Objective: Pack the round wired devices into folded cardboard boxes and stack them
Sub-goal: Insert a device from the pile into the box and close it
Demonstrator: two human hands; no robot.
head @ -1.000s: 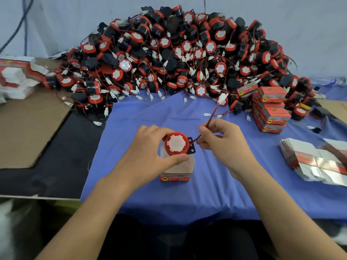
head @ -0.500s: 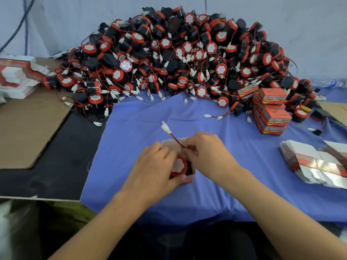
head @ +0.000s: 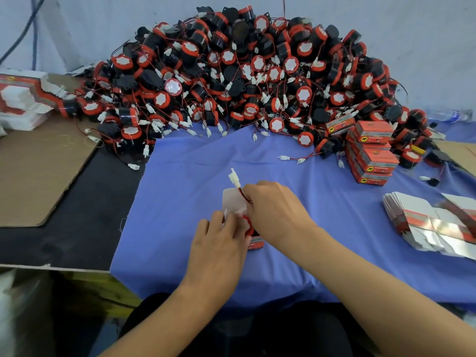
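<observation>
The red-rimmed round device [head: 247, 224] sits in the open box [head: 232, 201], its white-plugged wire [head: 234, 176] sticking up.

Both bare forearms reach in from the lower edge and meet near the middle, hands touching. The left hand [head: 221, 243] lies back-up, its fingers curled round the box [head: 233, 202]. The right hand [head: 275, 210] sits knuckles-up just behind it, wrist bent inward, fingertips pinching the red wire [head: 242, 194].
</observation>
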